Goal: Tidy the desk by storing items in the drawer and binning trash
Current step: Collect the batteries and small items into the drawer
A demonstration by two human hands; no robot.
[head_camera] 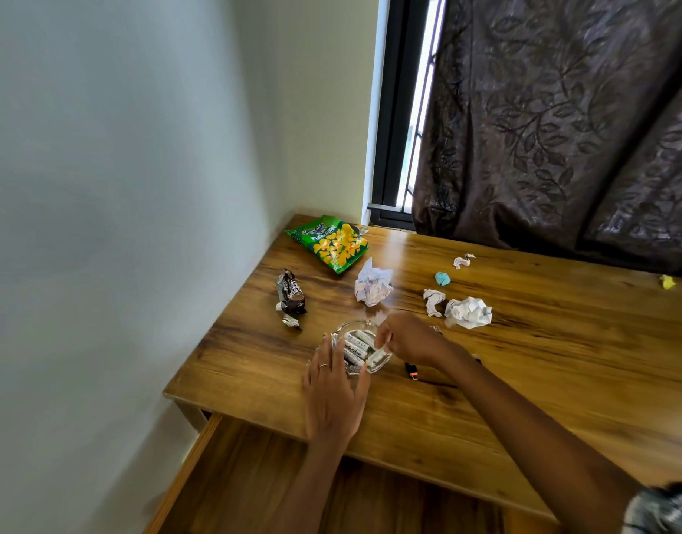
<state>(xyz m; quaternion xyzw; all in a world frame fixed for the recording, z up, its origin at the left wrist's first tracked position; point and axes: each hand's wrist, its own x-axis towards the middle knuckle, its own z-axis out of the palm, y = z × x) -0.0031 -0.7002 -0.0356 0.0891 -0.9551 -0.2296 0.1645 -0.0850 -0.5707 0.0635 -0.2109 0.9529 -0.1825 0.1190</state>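
The left hand (333,395) is resting against the near-left side of the glass dish (360,346), fingers extended and relaxed, steadying it. The right hand (407,339) is pinching one battery (376,358) at the dish's right rim, fingers curled around it. Several more batteries (356,346) are lying inside the dish, which is sitting on the table (524,379) near the front-left edge, just above the open drawer (254,475).

Handling judgement: the dish is likely rigid, heavy for its size, smooth and breakable; gripping it by opposite sides of the rim and keeping it level should stop the loose batteries from rolling out. The batteries are small, hard and dense; a pinch across the barrel suffices.

A small black-and-orange item (410,371) is lying just right of the dish. Farther back, crumpled papers (466,312), a brown wrapper (291,298) and a green snack bag (330,242) are lying scattered; these are light and crushable.
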